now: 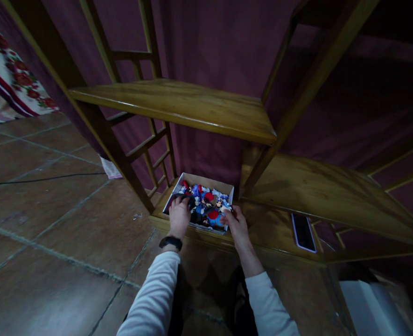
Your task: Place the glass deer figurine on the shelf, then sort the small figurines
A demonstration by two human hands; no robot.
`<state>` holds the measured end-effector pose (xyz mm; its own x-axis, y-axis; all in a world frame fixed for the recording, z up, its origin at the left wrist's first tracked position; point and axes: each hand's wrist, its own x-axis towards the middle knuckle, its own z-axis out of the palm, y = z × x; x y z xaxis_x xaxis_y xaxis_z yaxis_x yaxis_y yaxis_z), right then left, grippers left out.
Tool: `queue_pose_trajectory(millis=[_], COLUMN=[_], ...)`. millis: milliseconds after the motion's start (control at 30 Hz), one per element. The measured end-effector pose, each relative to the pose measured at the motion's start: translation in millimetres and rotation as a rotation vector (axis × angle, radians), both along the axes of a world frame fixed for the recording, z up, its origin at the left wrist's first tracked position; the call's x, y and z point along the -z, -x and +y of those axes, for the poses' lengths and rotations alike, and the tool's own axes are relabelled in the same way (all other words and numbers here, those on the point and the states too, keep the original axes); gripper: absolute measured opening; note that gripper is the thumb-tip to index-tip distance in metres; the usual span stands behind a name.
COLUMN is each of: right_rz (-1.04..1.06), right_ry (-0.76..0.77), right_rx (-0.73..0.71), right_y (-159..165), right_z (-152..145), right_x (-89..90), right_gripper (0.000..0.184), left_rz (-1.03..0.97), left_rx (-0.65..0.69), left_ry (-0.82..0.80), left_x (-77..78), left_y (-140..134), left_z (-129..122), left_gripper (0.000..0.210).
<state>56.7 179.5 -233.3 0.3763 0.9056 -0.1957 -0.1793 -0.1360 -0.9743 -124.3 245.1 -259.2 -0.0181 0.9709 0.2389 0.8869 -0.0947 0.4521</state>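
Observation:
A shallow cardboard box [195, 177] with white sides stands on the low wooden shelf. It is filled with small colourful toy figures [206, 201] in red, blue, black and white. My left hand [179, 215] reaches into the box's left side, its fingers curled over something dark that I cannot make out. At the right side my right hand [237, 224] has thumb and fingers pinched together on a small pale figure [226, 208], partly hidden by the fingers. A dark band [171, 242] circles my left wrist.
A wooden shelf board [178, 105] overhangs the box, and slanting posts rise on both sides. To the right lies a phone [303, 232] on the low shelf. A purple curtain [209, 149] hangs behind. A thin black cable [45, 178] crosses the tiled floor [69, 247].

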Motion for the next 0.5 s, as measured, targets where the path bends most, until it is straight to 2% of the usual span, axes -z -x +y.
queue_pose_trajectory(millis=[67, 100, 200, 233, 267, 367, 500], right_rz=[-0.031, -0.042, -0.059, -0.059, -0.055, -0.027, -0.012], right_ry=[-0.020, -0.032, -0.067, -0.074, -0.079, -0.083, -0.092], right_rx=[0.019, 0.033, 0.086, 0.103, 0.118, 0.136, 0.142], right_y=[-1.3, -1.8, -1.9, -1.7, -1.3, -0.1, 0.8], right_z=[0.8, 1.3, 3.0, 3.6, 4.1, 5.4, 6.5], right_x=[1.6, 2.4, 4.7, 5.4, 5.9, 5.9, 1.9], right_gripper=[0.033, 0.035, 0.037, 0.037, 0.037, 0.038, 0.038], left_rz=[-0.017, -0.036, -0.112, -0.105, -0.084, 0.006, 0.080], left_rx=[0.051, 0.136, 0.566, 0.676, 0.727, 0.748, 0.616], left_ry=[-0.049, -0.044, 0.107, 0.130, 0.133, 0.135, 0.133], left_x=[-4.1, -5.5, -4.6, -3.0, -1.1, 3.4, 7.4], left_y=[-6.3, -12.7, -39.0, -47.7, -55.6, -72.9, -90.7], left_z=[1.8, 1.4, -4.7, -7.4, -9.9, -13.3, -11.7], left_gripper=[0.038, 0.036, 0.032, 0.032, 0.031, 0.029, 0.022])
